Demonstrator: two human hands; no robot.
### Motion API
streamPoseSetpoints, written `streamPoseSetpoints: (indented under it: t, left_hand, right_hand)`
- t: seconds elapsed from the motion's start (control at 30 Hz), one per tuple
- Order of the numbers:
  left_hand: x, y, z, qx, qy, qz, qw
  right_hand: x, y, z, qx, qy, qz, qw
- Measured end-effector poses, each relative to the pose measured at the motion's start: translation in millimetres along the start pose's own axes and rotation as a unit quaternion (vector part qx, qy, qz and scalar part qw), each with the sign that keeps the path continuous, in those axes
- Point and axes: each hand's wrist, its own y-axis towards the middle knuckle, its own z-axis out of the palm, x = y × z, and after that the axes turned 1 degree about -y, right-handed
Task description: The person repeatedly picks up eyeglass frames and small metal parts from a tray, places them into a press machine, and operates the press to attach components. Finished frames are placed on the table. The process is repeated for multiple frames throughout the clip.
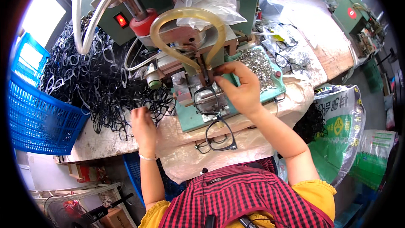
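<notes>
A black eyeglass frame [233, 146] sits at the press fixture [212, 101], one rim over the metal block and the other hanging past the front of the green base. My right hand [244, 88] is at the fixture, its thumb and forefinger closed together beside the ends of the yellowish hose [219, 29]; whatever is between the fingertips is too small to make out. To the left, my left hand [144, 130] has curled fingers at the edge of a heap of black eyeglass frames [112, 101]; what they grip is hidden.
A green tray of small metal parts [257, 65] lies right of the fixture. Another dark frame [203, 147] rests on the pale sheet [185, 156] in front. At the left stands a blue basket [46, 116]; printed sacks [337, 131] stand at the right.
</notes>
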Motion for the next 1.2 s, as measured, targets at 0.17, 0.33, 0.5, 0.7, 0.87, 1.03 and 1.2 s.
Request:
streamPoseSetpoints:
  t: [0.17, 0.33, 0.5, 0.7, 0.87, 1.03, 1.2]
  left_hand:
    - [-52.0, 23.5, -34.7, -0.202, -0.347, -0.061, 0.914]
    - [-151.9, 72.2, -61.7, -0.22, -0.446, 0.106, 0.861]
    - [-138.3, 71.0, -51.7, -0.131, -0.512, 0.211, 0.822]
    - [-154.1, 35.8, -26.8, -0.005, -0.362, 0.357, 0.861]
    - [-155.2, 31.0, -14.9, 0.003, -0.32, 0.389, 0.864]
    - [-154.5, 32.2, -23.4, 0.032, -0.312, 0.378, 0.871]
    - [-149.8, -13.3, -21.0, 0.005, -0.293, 0.282, 0.914]
  right_hand:
    - [4.7, -9.5, 6.7, -0.039, 0.124, 0.091, 0.987]
    - [29.0, -4.8, 14.8, 0.006, 0.184, 0.118, 0.976]
    - [55.5, -15.8, -0.4, 0.032, 0.131, 0.15, 0.979]
    - [-32.2, -13.0, -72.3, 0.018, -0.429, -0.01, 0.903]
    - [-74.3, -29.8, -97.5, -0.008, -0.423, -0.022, 0.906]
    - [-62.6, -10.6, -71.5, 0.111, -0.399, -0.15, 0.898]
    - [-71.2, 2.4, -72.1, 0.044, -0.361, -0.099, 0.926]
